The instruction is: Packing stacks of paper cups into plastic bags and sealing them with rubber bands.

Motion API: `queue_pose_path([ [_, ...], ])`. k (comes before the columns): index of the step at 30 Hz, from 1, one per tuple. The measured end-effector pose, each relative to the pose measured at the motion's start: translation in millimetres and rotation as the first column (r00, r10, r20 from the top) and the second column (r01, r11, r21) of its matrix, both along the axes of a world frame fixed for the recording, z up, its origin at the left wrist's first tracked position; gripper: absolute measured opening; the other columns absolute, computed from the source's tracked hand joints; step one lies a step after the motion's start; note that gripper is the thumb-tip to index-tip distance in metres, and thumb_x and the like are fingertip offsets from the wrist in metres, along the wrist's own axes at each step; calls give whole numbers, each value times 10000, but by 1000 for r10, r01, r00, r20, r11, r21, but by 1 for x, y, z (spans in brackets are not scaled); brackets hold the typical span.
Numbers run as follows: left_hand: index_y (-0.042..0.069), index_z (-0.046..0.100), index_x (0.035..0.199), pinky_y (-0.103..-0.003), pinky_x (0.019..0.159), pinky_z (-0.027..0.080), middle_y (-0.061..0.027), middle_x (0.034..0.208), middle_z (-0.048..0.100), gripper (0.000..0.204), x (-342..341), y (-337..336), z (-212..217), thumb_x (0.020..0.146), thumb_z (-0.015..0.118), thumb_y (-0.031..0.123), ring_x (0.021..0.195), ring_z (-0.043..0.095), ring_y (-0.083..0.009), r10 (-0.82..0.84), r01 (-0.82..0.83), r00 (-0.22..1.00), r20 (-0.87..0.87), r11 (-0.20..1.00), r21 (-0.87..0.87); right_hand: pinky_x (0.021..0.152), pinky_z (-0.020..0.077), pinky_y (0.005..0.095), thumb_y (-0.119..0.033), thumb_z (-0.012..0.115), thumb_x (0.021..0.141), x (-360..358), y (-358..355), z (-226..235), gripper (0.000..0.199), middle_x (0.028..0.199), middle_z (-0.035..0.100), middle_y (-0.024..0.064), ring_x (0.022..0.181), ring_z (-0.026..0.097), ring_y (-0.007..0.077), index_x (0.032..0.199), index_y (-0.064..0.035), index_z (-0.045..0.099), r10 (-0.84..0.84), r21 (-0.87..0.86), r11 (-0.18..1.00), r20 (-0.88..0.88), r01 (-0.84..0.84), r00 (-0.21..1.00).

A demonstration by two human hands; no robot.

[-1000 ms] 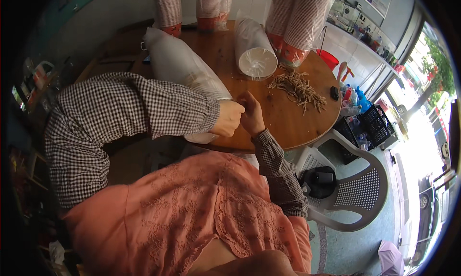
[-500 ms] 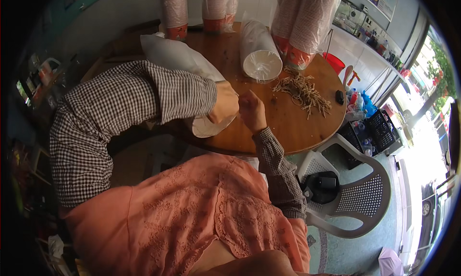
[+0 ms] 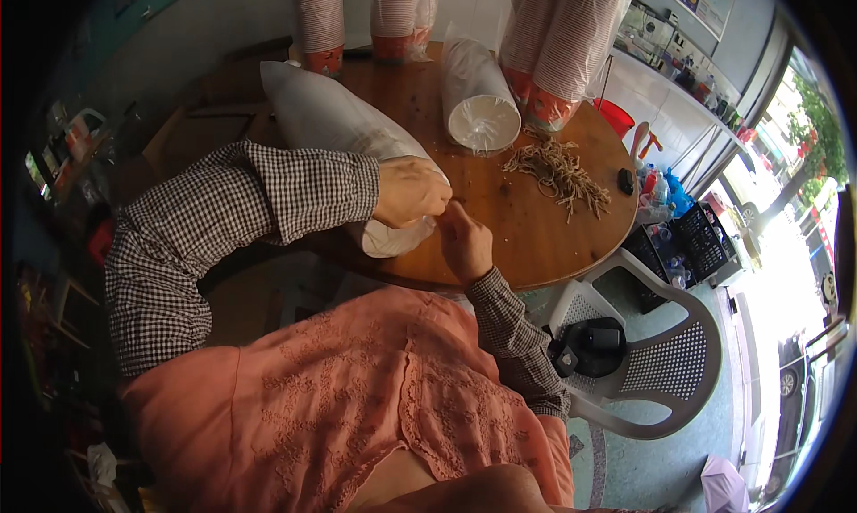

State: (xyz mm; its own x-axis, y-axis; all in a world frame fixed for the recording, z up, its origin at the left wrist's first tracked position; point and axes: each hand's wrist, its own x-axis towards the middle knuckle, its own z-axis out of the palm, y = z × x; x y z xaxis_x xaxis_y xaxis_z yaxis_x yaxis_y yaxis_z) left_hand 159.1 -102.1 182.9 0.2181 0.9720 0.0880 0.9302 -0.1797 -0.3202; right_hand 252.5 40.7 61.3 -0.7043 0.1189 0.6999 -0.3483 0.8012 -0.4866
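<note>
A long plastic-sleeved white stack (image 3: 344, 125), perhaps paper bowls or lids, lies slantwise on the round wooden table (image 3: 500, 236). At its near end my left hand (image 3: 412, 191) rests over the rim, fingers closed. My right hand (image 3: 466, 242) meets it fingertip to fingertip, thumb and fingers pinched. Whatever is between the fingers is too small or hidden to make out. Right of my hands lies a heap of tan strings or bands (image 3: 564, 181). Behind it lies a second wrapped white stack (image 3: 482, 111), its round end facing me.
Tall bagged stacks of red-and-white paper cups (image 3: 571, 58) stand along the table's far side. A small black object (image 3: 628, 181) sits at the right edge. A grey plastic chair (image 3: 661, 361) holds a black bag (image 3: 594, 345). Black crates (image 3: 701, 236) stand beyond it.
My hands have come together at the fingertips, the right moving slightly nearer to me. My left forearm has lowered a little. The whole view has shifted slightly.
</note>
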Motion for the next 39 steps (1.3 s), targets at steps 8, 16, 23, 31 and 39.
queue_pose_path([
  [8,125,556,696,-256,729,440,23,721,539,43,10,12,5,716,571,160,744,536,-131,-255,299,847,-466,954,22,552,456,424,-77,570,826,-17,26,29,47,741,593,162,691,596,366,842,-72,526,0,33,999,-117,4,993],
  [16,39,530,762,-336,747,464,-70,791,516,123,4,-7,-16,752,598,141,793,549,-232,-80,42,982,170,975,219,531,450,459,-180,585,875,19,5,2,113,737,605,173,676,591,386,837,-80,548,44,-35,999,120,-40,992],
  [23,-4,511,718,-367,755,454,-126,826,506,145,5,-4,-19,665,629,62,843,529,-283,-33,-28,965,259,973,230,593,458,436,-108,583,845,24,-32,-5,169,841,565,163,742,575,368,966,-36,489,175,27,984,98,-179,980],
  [31,30,593,648,-353,829,440,-93,865,574,74,16,-2,-29,660,654,71,910,540,-261,258,-372,807,531,921,119,611,486,338,8,542,854,21,-26,-6,239,911,525,123,688,570,269,1090,-27,564,193,51,981,-134,-187,972],
  [39,60,618,695,-353,850,429,-45,879,565,82,14,-12,-32,676,692,89,923,542,-240,44,-188,899,435,937,296,609,491,233,-99,566,918,25,-15,-12,183,870,568,15,722,583,93,1061,11,597,507,-696,641,66,-325,859],
])
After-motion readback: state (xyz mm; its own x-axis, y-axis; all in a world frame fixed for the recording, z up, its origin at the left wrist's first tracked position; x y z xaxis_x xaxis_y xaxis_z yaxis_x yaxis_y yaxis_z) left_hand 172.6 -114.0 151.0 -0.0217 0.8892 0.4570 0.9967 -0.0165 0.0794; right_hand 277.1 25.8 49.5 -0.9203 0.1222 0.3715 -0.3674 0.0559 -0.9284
